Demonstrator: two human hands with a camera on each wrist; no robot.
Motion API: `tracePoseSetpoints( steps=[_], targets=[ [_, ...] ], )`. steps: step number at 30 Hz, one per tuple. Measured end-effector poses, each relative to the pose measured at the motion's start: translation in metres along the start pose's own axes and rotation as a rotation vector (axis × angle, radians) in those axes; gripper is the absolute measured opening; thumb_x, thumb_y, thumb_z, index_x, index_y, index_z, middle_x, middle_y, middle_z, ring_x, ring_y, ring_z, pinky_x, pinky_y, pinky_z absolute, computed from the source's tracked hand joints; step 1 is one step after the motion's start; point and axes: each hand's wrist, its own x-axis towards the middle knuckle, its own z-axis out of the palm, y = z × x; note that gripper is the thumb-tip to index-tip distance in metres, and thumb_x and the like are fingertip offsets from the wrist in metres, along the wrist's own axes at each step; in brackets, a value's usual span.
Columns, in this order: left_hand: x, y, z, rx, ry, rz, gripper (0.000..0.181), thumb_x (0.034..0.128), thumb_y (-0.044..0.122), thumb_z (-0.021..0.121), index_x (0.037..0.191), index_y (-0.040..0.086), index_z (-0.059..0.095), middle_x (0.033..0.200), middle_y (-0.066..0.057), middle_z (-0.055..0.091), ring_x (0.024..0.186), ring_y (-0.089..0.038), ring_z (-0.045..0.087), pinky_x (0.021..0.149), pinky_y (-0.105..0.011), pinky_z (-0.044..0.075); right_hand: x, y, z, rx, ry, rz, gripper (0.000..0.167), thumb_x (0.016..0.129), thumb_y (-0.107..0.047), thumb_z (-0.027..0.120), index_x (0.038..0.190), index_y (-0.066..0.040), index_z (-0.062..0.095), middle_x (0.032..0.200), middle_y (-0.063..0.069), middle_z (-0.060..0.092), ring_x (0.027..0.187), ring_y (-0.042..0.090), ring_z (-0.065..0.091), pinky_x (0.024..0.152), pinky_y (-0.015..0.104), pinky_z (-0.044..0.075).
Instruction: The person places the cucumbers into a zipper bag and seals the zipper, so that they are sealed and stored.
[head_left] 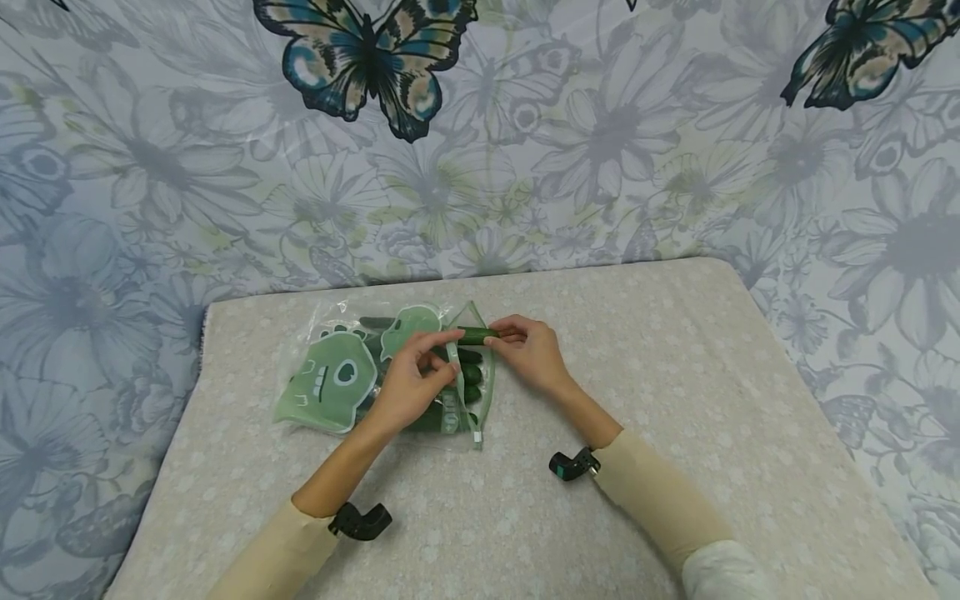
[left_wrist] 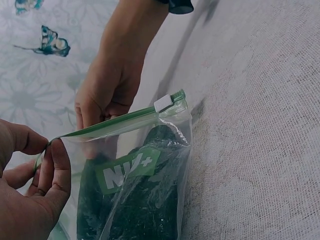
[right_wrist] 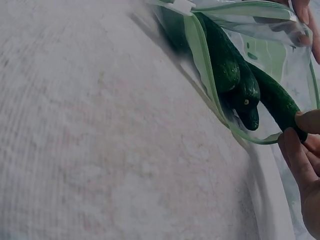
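Observation:
A clear zip bag (head_left: 333,379) with green cartoon prints and a green zip edge lies on the table, its mouth facing right. Several cucumbers (right_wrist: 222,65) are inside it. My left hand (head_left: 408,383) pinches the zip edge at the bag's mouth; in the left wrist view its fingertips (left_wrist: 60,150) grip the green strip. At the opening, my right hand (head_left: 534,354) pinches the end of one cucumber (right_wrist: 275,97), which sticks partly out of the bag. A white slider (left_wrist: 163,103) sits at the near end of the zip.
A beige patterned cloth (head_left: 637,350) covers the table. Behind it hangs a floral backdrop (head_left: 600,167) with butterflies. Each sleeve carries a black wrist camera (head_left: 573,465).

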Motion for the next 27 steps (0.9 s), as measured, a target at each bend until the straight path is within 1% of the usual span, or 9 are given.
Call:
tracePoseSetpoints(
  steps=[4,7,10,13,15,17,20,22,27],
  targets=[
    [0.001,0.000,0.000,-0.005,0.002,0.000,0.047,0.1048,0.013,0.069,0.151,0.015,0.063,0.130,-0.012,0.054,0.082,-0.016,0.072,0.072,-0.027,0.054,-0.002,-0.005,0.004,0.072,0.002,0.008,0.021,0.098,-0.012,0.080,0.118,-0.006,0.075,0.116,0.016,0.076,0.104,0.027,0.078,0.092,0.030,0.065],
    [0.001,0.001,0.000,-0.013,0.000,0.003,0.047,0.1046,0.014,0.070,0.151,0.015,0.063,0.132,-0.013,0.054,0.082,-0.016,0.072,0.071,-0.027,0.053,-0.002,-0.009,0.007,0.085,0.005,-0.023,0.017,0.098,-0.008,0.079,0.114,-0.005,0.075,0.118,0.016,0.072,0.107,0.030,0.079,0.092,0.031,0.065],
    [0.001,0.001,0.000,-0.010,-0.001,0.006,0.046,0.1048,0.014,0.070,0.151,0.015,0.063,0.131,-0.014,0.054,0.083,-0.016,0.072,0.071,-0.028,0.053,0.001,-0.010,0.011,0.016,0.020,-0.084,0.015,0.098,-0.010,0.080,0.112,-0.007,0.078,0.112,0.014,0.073,0.105,0.028,0.079,0.088,0.032,0.066],
    [0.001,0.001,-0.001,0.002,0.001,0.006,0.046,0.1052,0.015,0.069,0.151,0.015,0.063,0.129,-0.014,0.055,0.083,-0.019,0.072,0.072,-0.028,0.052,0.004,-0.009,0.016,-0.106,0.047,-0.129,0.015,0.098,-0.016,0.081,0.112,-0.011,0.081,0.102,0.009,0.078,0.099,0.024,0.078,0.083,0.034,0.066],
    [0.001,0.000,-0.001,0.001,0.000,0.004,0.046,0.1053,0.015,0.069,0.151,0.014,0.063,0.129,-0.014,0.055,0.084,-0.023,0.073,0.071,-0.028,0.051,0.005,-0.009,0.019,-0.180,0.051,-0.135,0.017,0.098,-0.019,0.081,0.114,-0.012,0.082,0.098,0.006,0.081,0.093,0.021,0.078,0.079,0.035,0.064],
    [0.001,0.000,-0.001,-0.005,-0.002,0.002,0.046,0.1053,0.015,0.069,0.150,0.016,0.063,0.129,-0.014,0.055,0.086,-0.026,0.073,0.071,-0.028,0.051,0.005,-0.008,0.021,-0.245,0.040,-0.125,0.019,0.099,-0.019,0.079,0.116,-0.012,0.083,0.098,0.006,0.082,0.088,0.019,0.076,0.076,0.035,0.062],
    [0.001,-0.001,-0.001,-0.017,-0.001,-0.004,0.045,0.1051,0.014,0.069,0.150,0.019,0.064,0.131,-0.014,0.055,0.086,-0.027,0.072,0.070,-0.027,0.051,0.003,-0.006,0.021,-0.314,-0.002,-0.096,0.021,0.102,-0.018,0.075,0.120,-0.012,0.083,0.102,0.006,0.082,0.082,0.018,0.073,0.073,0.035,0.059],
    [0.000,-0.001,-0.002,-0.020,0.001,-0.006,0.045,0.1048,0.013,0.069,0.149,0.022,0.065,0.132,-0.014,0.055,0.086,-0.026,0.073,0.070,-0.026,0.052,0.001,-0.004,0.019,-0.337,-0.033,-0.070,0.021,0.104,-0.018,0.072,0.122,-0.013,0.082,0.106,0.006,0.083,0.082,0.018,0.072,0.074,0.036,0.059],
    [-0.001,0.000,-0.003,-0.022,0.003,-0.011,0.046,0.1046,0.013,0.070,0.149,0.024,0.065,0.132,-0.013,0.054,0.085,-0.020,0.073,0.070,-0.026,0.053,-0.005,-0.003,0.007,-0.279,-0.094,-0.030,0.023,0.106,-0.018,0.068,0.125,-0.011,0.080,0.114,0.007,0.082,0.092,0.020,0.076,0.080,0.039,0.061]
  ],
)
